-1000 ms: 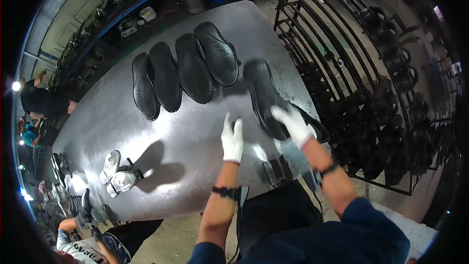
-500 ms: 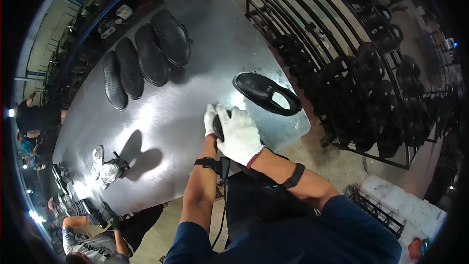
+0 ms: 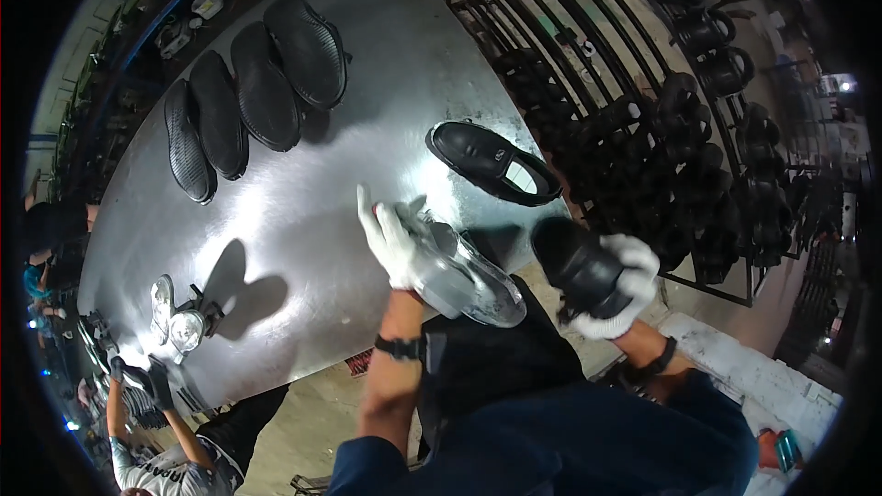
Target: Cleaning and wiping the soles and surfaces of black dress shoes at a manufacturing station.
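My left hand (image 3: pixel 393 246), in a white glove, holds a shiny metal shoe last (image 3: pixel 487 292) at the table's near edge; some fingers stick out past it. To the right, my right hand (image 3: pixel 634 289), also gloved, grips a black shoe (image 3: pixel 579 266), lifted off the table and apart from the last. Another black slip-on shoe (image 3: pixel 487 158) lies sole down on the metal table (image 3: pixel 322 220), just beyond my hands. Several black shoes lie with their soles up at the far left, among them one with a textured sole (image 3: pixel 190 147).
Two shiny metal pieces (image 3: pixel 187 329) stand on the table's left side. A co-worker (image 3: pixel 184 459) in dark gloves works at the lower left corner. Racks (image 3: pixel 588 64) full of black shoes stand at the right. A white block-like ledge (image 3: pixel 735 358) lies at the lower right.
My hands, together before, have come apart. The right has moved right with the black shoe, and the metal last now shows at the left hand. The view has shifted slightly.
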`<state>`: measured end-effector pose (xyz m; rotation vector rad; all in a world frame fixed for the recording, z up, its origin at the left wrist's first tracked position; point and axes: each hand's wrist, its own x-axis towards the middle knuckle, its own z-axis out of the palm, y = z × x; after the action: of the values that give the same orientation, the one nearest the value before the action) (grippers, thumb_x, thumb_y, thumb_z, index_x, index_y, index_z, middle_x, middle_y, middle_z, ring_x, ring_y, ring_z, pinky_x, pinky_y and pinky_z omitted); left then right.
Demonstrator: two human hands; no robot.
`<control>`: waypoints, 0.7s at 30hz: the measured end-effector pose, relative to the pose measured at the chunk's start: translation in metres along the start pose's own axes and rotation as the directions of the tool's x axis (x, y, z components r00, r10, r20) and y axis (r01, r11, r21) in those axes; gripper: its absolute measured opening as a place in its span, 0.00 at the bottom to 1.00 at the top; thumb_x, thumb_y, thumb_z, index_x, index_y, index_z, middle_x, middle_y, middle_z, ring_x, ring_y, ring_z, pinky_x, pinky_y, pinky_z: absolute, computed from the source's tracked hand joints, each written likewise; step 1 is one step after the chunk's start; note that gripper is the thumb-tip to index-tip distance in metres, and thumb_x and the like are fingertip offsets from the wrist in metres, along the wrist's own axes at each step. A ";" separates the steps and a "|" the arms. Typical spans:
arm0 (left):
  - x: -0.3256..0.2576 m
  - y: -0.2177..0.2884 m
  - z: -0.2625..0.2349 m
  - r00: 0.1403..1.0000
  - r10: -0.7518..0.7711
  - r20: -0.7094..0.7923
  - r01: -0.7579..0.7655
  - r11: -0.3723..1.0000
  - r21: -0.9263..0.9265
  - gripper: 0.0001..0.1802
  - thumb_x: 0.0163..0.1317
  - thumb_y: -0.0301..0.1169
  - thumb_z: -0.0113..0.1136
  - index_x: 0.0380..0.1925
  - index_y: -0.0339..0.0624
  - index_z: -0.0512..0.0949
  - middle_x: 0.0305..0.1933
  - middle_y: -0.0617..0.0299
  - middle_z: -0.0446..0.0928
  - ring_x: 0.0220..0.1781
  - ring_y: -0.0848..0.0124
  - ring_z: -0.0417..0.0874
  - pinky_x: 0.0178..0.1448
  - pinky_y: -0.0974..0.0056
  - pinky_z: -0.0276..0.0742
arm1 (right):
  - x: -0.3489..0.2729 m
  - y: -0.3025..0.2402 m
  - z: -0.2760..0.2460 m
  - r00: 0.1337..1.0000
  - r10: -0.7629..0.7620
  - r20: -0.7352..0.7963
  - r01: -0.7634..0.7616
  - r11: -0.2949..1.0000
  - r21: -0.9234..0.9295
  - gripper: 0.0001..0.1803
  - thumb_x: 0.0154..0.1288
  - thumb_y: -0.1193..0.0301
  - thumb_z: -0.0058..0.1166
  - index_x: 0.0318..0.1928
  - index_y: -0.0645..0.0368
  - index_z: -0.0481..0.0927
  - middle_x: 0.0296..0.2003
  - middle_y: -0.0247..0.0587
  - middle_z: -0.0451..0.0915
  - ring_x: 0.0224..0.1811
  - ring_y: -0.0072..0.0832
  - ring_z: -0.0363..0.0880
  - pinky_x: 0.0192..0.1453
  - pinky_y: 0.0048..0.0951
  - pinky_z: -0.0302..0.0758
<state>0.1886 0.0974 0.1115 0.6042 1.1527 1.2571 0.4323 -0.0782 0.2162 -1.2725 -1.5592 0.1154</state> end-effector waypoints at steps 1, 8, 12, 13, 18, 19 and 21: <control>0.015 -0.015 0.002 1.000 -0.006 0.002 0.006 1.000 -0.002 0.28 0.82 0.37 0.48 0.75 0.39 0.60 0.36 0.57 0.78 0.27 0.74 0.77 0.35 0.69 0.78 | 0.014 -0.001 0.036 0.977 0.057 -0.204 -0.060 0.998 -0.004 0.43 0.51 0.64 0.79 0.62 0.53 0.63 0.61 0.50 0.64 0.61 0.52 0.75 0.60 0.55 0.79; 0.052 -0.090 -0.043 0.978 -0.211 0.008 0.211 0.976 -0.062 0.14 0.78 0.31 0.52 0.49 0.31 0.82 0.39 0.61 0.80 0.33 0.73 0.79 0.42 0.64 0.83 | -0.049 0.060 0.104 0.792 0.544 0.278 -0.446 0.826 -0.346 0.41 0.62 0.62 0.73 0.71 0.64 0.68 0.67 0.58 0.71 0.73 0.57 0.70 0.77 0.50 0.67; -0.022 -0.067 -0.070 0.949 0.131 0.288 -0.294 0.698 0.653 0.30 0.83 0.42 0.46 0.77 0.36 0.66 0.78 0.45 0.71 0.75 0.58 0.75 0.76 0.56 0.70 | -0.018 0.079 0.088 0.856 0.422 0.299 -0.234 0.831 -0.504 0.40 0.66 0.56 0.69 0.70 0.64 0.69 0.68 0.61 0.73 0.74 0.58 0.68 0.78 0.51 0.66; -0.059 -0.075 -0.079 0.992 -0.025 0.122 -0.037 0.876 0.480 0.35 0.83 0.44 0.47 0.82 0.40 0.57 0.80 0.47 0.67 0.78 0.60 0.71 0.77 0.54 0.70 | 0.003 0.085 0.094 0.831 0.437 0.344 -0.201 0.812 -0.548 0.39 0.65 0.57 0.70 0.69 0.66 0.70 0.64 0.62 0.76 0.67 0.59 0.76 0.71 0.51 0.74; -0.081 -0.055 -0.028 0.854 -0.429 0.295 0.507 0.816 -0.278 0.35 0.72 0.30 0.59 0.77 0.43 0.62 0.63 0.55 0.78 0.55 0.64 0.85 0.62 0.58 0.84 | 0.029 0.154 0.151 0.568 0.655 0.498 -0.131 0.669 -0.731 0.18 0.63 0.62 0.62 0.42 0.66 0.87 0.39 0.61 0.87 0.41 0.55 0.89 0.47 0.52 0.85; -0.070 -0.050 -0.026 0.861 -0.396 0.318 0.500 0.776 -0.386 0.33 0.71 0.30 0.60 0.75 0.43 0.64 0.61 0.56 0.78 0.57 0.62 0.84 0.61 0.55 0.84 | 0.031 0.157 0.160 0.574 0.674 0.465 -0.160 0.649 -0.744 0.17 0.64 0.62 0.60 0.39 0.65 0.88 0.39 0.62 0.87 0.42 0.54 0.89 0.47 0.52 0.85; -0.046 -0.049 -0.032 0.884 -0.411 0.223 0.464 0.709 -0.531 0.31 0.71 0.36 0.61 0.72 0.43 0.66 0.59 0.54 0.77 0.60 0.57 0.82 0.63 0.47 0.83 | 0.026 0.165 0.174 0.593 0.679 0.432 -0.166 0.629 -0.760 0.15 0.65 0.63 0.58 0.38 0.63 0.88 0.40 0.62 0.87 0.42 0.55 0.89 0.48 0.52 0.85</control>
<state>0.1846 0.0341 0.0722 -0.0788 0.7171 1.0640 0.4122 0.0989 0.0547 -2.4323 -1.9355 0.4661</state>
